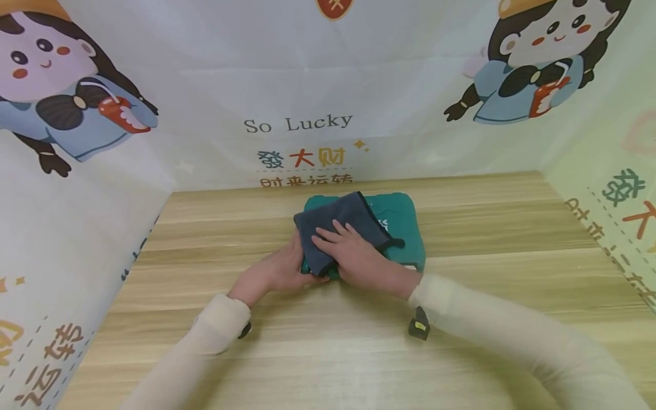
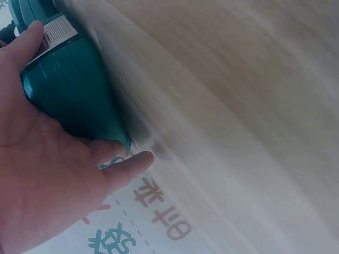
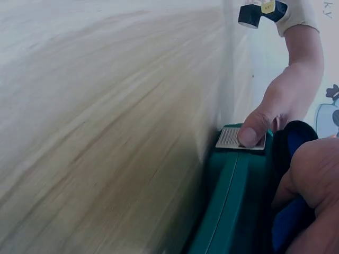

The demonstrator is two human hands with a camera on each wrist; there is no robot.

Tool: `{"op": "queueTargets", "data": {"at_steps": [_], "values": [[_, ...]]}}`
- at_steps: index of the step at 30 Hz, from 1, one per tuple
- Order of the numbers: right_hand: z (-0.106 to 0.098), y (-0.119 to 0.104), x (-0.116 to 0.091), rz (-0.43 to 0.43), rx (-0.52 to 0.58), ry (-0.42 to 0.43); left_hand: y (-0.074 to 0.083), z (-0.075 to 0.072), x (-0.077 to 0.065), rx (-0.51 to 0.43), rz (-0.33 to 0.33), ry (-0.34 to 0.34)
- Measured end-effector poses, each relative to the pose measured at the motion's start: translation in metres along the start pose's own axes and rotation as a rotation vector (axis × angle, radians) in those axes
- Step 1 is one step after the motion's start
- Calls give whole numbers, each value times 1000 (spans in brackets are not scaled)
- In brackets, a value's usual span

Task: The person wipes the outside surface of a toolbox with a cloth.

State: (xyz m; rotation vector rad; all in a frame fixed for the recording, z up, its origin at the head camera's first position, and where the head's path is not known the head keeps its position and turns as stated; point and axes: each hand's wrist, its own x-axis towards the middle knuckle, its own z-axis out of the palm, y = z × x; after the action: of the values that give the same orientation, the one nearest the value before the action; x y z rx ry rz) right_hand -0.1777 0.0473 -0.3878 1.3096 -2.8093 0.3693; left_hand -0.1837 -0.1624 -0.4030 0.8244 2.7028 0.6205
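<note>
A teal hard case (image 1: 407,219) lies on the table near the back wall, with a pale ribbed latch (image 3: 228,137) on its front side. Spread over the left part of its lid is a dark grey cloth (image 1: 361,213) with black edging and a small loop at one corner. My left hand (image 1: 279,270) grips the case's left end, its thumb on the latch and its fingers along the side. Fingers extended, my right hand (image 1: 359,259) presses the cloth against the lid. The cloth hides much of the lid's left half.
The wood-grain table (image 1: 328,347) reaches toward me and to both sides. Behind it hangs a white printed backdrop (image 1: 205,142) with cartoon figures and lettering, and similar printed sheets close off both sides.
</note>
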Motion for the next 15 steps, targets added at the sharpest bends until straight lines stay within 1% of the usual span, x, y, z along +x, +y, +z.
{"op": "queueTargets", "data": {"at_steps": [7,11,14,15], "values": [[-2,10,-7,-126,34,-2,3,-4,-1,64,-36,-83],[-6,17,-13,-205,102,-18,4,-4,-2,59,-4,-80],[-9,25,-17,-255,151,-23,5,-4,-1,32,30,-58],[-9,27,-17,-269,164,-25,5,-4,-1,28,32,-53]]}}
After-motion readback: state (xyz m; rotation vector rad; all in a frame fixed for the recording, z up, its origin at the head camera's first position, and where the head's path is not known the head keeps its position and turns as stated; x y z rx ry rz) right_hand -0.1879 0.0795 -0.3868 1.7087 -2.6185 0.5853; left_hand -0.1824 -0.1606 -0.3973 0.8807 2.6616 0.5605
